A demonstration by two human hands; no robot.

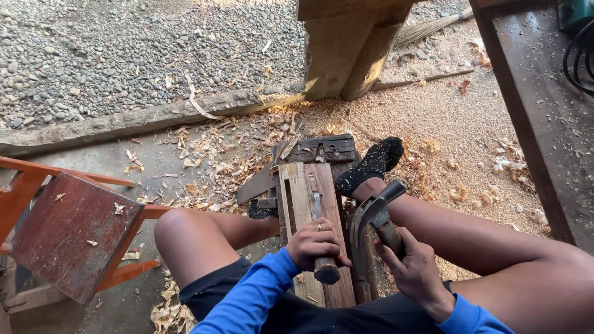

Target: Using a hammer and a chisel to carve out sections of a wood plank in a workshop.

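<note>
Both hands are closed around tools. My left hand (315, 241), in a blue sleeve and wearing a ring, is curled tight around the round wooden handle of a chisel (324, 260) whose narrow metal blade rests on a pale, reddish-edged wooden board (303, 198). My right hand (416, 267) grips the handle of a steel claw hammer (374, 213), its head raised just beside and to the right of the chisel handle, not touching it.

I sit with the board lying lengthwise between my bare knees, its far end on a dark, worn wooden block (328, 150). My foot in a black sock (371, 164) is braced beside that block.

Curled wood shavings (229, 154) and fine sawdust cover the concrete floor (99, 164). Grey gravel (124, 49) lies beyond a concrete kerb. At my left stands a red-brown wooden stool (68, 235); at my right, a dusty dark workbench (544, 111); ahead, a thick timber post (346, 49).
</note>
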